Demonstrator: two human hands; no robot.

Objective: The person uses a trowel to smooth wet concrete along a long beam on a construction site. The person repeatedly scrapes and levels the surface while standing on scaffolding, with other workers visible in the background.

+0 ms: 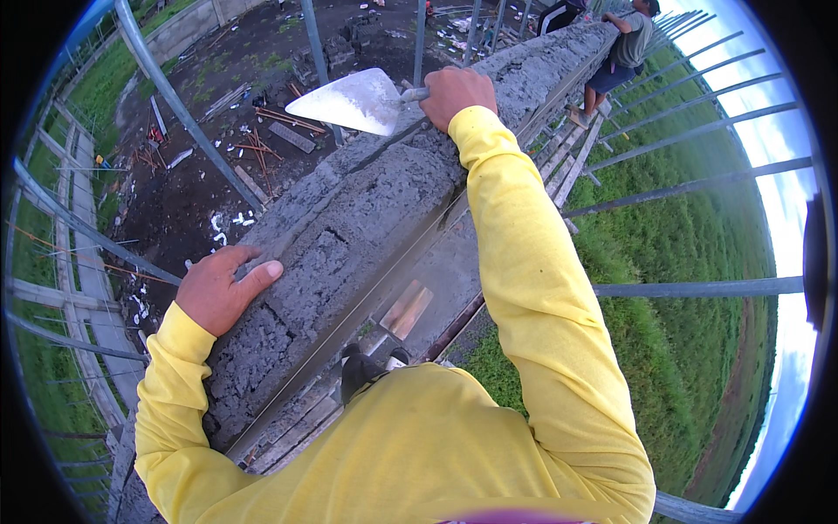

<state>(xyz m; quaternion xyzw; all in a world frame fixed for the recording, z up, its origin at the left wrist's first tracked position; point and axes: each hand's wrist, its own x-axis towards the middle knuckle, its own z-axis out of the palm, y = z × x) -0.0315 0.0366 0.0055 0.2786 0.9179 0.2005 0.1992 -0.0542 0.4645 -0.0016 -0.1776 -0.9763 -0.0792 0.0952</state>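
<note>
My right hand (460,94) is closed round the handle of a pointing trowel (356,102), whose pale, mortar-smeared blade points left over the wall's far edge. Beneath it runs a long wall top (349,223) covered in rough grey mortar. Nearer on the left, my left hand (220,284) rests on the wall's edge with thumb and fingers apart, holding nothing. A thin string line (353,319) stretches along the near side of the wall. Below it, a wooden float (407,309) with a pale rectangular face lies beside my feet.
Metal poles (319,52) rise beyond the wall, with others jutting out at right. Scaffold planks (572,162) run along the wall's near side, high above grass. Another person (630,48) stands on them at the far right. Scattered timber (255,153) and debris lie on the dark ground below.
</note>
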